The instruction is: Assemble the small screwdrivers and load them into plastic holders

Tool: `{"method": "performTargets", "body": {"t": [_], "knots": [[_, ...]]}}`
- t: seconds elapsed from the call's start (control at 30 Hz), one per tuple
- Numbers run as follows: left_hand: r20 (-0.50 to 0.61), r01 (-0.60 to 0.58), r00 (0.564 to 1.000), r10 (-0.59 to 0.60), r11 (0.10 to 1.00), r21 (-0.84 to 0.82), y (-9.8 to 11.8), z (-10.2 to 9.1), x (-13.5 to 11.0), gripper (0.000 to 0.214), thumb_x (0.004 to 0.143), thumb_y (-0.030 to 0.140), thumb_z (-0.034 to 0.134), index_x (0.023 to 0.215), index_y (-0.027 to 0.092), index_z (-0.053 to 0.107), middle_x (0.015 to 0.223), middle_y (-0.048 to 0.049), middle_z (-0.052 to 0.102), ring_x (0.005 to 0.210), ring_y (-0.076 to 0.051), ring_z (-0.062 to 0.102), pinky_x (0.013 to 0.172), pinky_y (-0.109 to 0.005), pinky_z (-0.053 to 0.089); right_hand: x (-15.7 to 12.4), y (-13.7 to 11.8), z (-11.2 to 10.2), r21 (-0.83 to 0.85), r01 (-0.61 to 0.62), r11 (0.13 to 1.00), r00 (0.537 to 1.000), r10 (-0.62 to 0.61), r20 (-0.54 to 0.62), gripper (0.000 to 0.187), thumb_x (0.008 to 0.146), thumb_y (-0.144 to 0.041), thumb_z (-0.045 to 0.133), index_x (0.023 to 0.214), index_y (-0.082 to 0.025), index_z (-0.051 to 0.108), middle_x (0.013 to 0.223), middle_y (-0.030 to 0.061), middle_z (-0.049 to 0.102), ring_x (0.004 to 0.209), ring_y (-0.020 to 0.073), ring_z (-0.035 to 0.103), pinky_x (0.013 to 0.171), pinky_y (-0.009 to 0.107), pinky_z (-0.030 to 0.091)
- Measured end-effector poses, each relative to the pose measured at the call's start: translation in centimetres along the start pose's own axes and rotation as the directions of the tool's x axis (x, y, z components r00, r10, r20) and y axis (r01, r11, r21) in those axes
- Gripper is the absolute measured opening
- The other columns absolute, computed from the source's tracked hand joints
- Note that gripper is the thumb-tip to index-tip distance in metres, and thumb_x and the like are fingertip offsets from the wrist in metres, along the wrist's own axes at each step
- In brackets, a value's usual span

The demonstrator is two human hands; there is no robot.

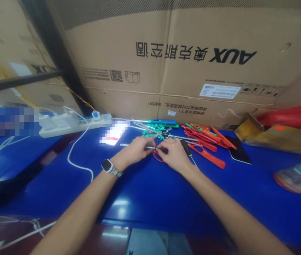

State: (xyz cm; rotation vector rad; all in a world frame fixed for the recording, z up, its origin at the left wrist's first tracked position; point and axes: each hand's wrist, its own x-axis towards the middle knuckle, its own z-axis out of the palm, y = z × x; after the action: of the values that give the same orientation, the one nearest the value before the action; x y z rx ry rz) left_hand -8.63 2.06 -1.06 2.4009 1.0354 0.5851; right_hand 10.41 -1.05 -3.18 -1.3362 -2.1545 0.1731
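My left hand [137,151], with a watch [108,165] on its wrist, is closed in a pinch on a thin metal rod [124,145] that sticks out to the left. Close beside it, my right hand [175,154] has its fingers pinched together at the rod's other end; what they grip there is hidden. Under the fingertips shows a red curved plastic part [156,157]. A black and yellow screwdriver [186,146] lies against the right hand's far side. Just beyond the hands is a pile of green plastic parts and metal rods [154,130].
Red plastic handles [206,152] lie in a heap to the right, near a dark phone [239,150]. A lit screen [114,132] and a power strip [57,124] with white cables are at left. A large cardboard box [182,85] stands behind the blue tabletop [145,198].
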Motion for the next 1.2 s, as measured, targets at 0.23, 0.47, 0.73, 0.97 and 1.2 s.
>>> {"method": "performTargets", "body": {"t": [0.23, 0.47, 0.73, 0.97, 1.2], "knots": [[-0.004, -0.040, 0.999, 0.040, 0.999, -0.009, -0.8, -0.1, 0.0, 0.012, 0.085, 0.012, 0.065, 0.093, 0.018, 0.072, 0.089, -0.0031, 0.070, 0.082, -0.017, 0.065, 0.075, -0.027, 0.047, -0.2, 0.0, -0.1, 0.025, 0.011, 1.000, 1.000, -0.011, -0.003, 0.008, 0.084, -0.015, 0.067, 0.079, -0.021, 0.070, 0.084, -0.0004, 0.074, 0.085, 0.0180, 0.065, 0.080, 0.034, 0.036], [0.033, -0.103, 0.994, 0.101, 0.993, 0.057, -1.0, -0.3, -0.1, 0.019, 0.086, 0.009, 0.064, 0.097, 0.020, 0.076, 0.091, -0.0044, 0.067, 0.082, -0.017, 0.062, 0.077, -0.028, 0.048, -0.4, 0.2, 0.2, 0.075, 0.004, 0.997, 1.000, -0.005, 0.016, 0.009, 0.084, -0.015, 0.064, 0.079, -0.021, 0.069, 0.082, 0.0014, 0.073, 0.083, 0.0187, 0.064, 0.080, 0.035, 0.039], [0.092, -0.078, 0.993, 0.074, 0.996, 0.032, -1.3, -0.4, -0.2, 0.030, 0.086, 0.006, 0.057, 0.102, 0.022, 0.076, 0.100, -0.0061, 0.067, 0.092, -0.019, 0.063, 0.086, -0.032, 0.049, -0.5, 0.3, 0.1, 0.200, -0.007, 0.980, 1.000, 0.006, 0.009, 0.027, 0.070, -0.005, 0.058, 0.091, -0.018, 0.068, 0.083, 0.0028, 0.071, 0.074, 0.0177, 0.065, 0.075, 0.031, 0.049], [0.099, -0.088, 0.992, 0.082, 0.995, 0.057, -1.4, -0.5, -0.4, 0.027, 0.086, 0.009, 0.058, 0.100, 0.023, 0.077, 0.104, -0.0066, 0.065, 0.096, -0.020, 0.063, 0.090, -0.034, 0.049, -0.3, 0.5, 0.2, 0.178, 0.035, 0.983, 0.999, -0.037, 0.008, 0.024, 0.073, -0.006, 0.057, 0.088, -0.020, 0.068, 0.083, 0.0025, 0.071, 0.077, 0.0185, 0.065, 0.077, 0.031, 0.048], [0.133, -0.047, 0.990, 0.047, 0.999, -0.001, -1.3, -1.0, -0.4, 0.022, 0.087, 0.016, 0.061, 0.103, 0.020, 0.076, 0.100, -0.0055, 0.073, 0.090, -0.018, 0.066, 0.083, -0.029, 0.049, 0.1, 0.7, 0.6, 0.146, 0.069, 0.987, 0.998, -0.070, -0.002, 0.019, 0.077, -0.007, 0.055, 0.084, -0.019, 0.068, 0.083, 0.0026, 0.072, 0.079, 0.0192, 0.066, 0.082, 0.033, 0.045]]}}
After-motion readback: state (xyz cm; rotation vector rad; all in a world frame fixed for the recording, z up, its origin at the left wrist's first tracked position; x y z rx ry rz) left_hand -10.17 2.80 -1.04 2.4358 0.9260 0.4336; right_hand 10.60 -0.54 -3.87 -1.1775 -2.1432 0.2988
